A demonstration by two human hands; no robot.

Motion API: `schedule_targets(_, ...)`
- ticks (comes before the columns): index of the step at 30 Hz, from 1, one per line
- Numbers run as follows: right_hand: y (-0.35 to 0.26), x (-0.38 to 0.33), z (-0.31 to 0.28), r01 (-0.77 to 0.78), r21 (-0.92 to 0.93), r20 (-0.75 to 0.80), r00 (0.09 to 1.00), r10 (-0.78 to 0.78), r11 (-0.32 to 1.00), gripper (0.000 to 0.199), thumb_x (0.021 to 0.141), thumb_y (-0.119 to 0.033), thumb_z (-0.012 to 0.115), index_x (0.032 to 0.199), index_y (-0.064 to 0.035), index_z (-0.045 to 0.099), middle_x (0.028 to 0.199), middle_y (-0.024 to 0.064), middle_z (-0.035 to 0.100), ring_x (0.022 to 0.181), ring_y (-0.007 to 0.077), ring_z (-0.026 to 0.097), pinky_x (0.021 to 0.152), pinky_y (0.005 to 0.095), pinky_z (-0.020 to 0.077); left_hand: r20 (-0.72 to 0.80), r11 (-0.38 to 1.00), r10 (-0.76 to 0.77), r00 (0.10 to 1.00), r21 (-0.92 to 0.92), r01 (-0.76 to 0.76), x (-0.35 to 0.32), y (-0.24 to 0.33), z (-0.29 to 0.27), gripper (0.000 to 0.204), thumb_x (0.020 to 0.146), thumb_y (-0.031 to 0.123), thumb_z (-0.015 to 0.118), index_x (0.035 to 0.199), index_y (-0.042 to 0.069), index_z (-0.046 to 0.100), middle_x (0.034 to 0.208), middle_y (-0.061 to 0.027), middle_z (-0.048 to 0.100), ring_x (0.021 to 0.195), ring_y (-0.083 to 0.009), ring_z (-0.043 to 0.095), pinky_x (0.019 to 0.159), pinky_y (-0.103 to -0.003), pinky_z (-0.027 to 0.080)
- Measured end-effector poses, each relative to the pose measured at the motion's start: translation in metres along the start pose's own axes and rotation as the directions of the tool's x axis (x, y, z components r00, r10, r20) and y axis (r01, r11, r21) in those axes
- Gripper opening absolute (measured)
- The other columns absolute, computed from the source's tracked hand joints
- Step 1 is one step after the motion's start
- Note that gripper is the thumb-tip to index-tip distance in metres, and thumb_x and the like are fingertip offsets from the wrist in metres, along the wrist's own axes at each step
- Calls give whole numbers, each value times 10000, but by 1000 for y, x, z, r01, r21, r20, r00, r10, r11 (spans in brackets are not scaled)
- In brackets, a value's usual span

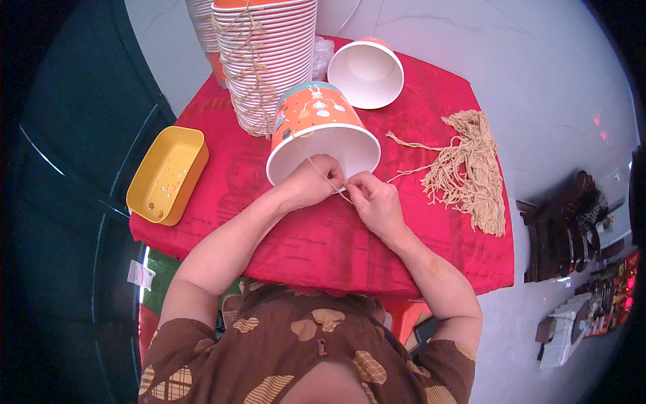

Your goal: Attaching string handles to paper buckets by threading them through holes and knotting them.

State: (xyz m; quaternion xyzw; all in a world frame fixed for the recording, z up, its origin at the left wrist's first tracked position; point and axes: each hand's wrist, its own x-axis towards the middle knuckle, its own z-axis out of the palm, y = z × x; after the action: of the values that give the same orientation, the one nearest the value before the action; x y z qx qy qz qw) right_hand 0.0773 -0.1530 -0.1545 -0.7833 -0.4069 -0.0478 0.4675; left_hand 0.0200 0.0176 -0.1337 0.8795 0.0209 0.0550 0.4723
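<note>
An orange paper bucket (316, 111) with a teal base and white inside lies on its side, its mouth facing me. A tan cord (311, 159) runs from its side over the rim to my fingers. My left hand (315, 182) is closed in front of the mouth, pinching the cord. Close beside it, my right hand (374, 200) pinches the cord too, fingertips nearly touching the left ones. Something small and white shows between the fingertips; I cannot make out what it is.
A tall stack of nested buckets (269, 60) with cords hanging down stands at the back left. Another bucket (367, 73) lies tipped behind mine. Right of me is a bundle of tan cords (471, 175). A yellow tray (138, 180) with small bits sits left on the red-covered table (316, 259).
</note>
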Motion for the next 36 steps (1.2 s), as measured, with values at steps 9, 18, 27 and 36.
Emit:
schedule_targets(9,3,-1,1,-12,15,-15,1000,13,1000,73,851,-89,640,879,-22,640,718,192,650,645,324,677,548,399,516,42,998,22,999,50,-24,1,-3,0,83,786,77,631,778,-5,647,792,-133,656,746,-214,630,661,-342,487)
schedule_targets(18,-1,0,-2,22,81,9,1000,-23,996,77,863,-91,641,889,-21,662,697,192,640,603,289,671,520,368,498,45,999,-25,999,38,23,0,2,-3,108,818,101,643,780,-1,646,801,-113,649,746,-188,607,661,-329,478)
schedule_targets(27,-2,1,-4,56,56,9,998,-57,997,94,874,-94,629,887,-17,682,708,198,644,619,303,675,531,370,503,47,998,-52,998,23,51,0,3,-3,118,822,107,647,773,-1,645,786,-100,644,729,-172,594,647,-320,472)
schedule_targets(36,-10,1,-13,19,-46,57,998,-16,999,114,848,-29,598,956,-1,619,668,183,625,605,275,670,534,372,505,44,997,-64,997,37,62,0,1,-2,108,815,107,647,774,6,643,785,-97,644,728,-171,597,649,-320,473)
